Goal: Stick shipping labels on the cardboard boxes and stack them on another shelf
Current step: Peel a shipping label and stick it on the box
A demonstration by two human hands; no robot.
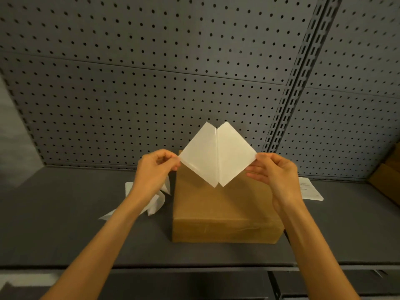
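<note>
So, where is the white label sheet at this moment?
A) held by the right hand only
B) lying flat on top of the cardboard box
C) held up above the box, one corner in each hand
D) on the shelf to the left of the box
C: the left hand and the right hand each pinch a corner of the label sheet, which is raised over the cardboard box.

Just my head cam, pointed forward and down, close over the shelf [65, 239] and pegboard [151, 61].
</note>
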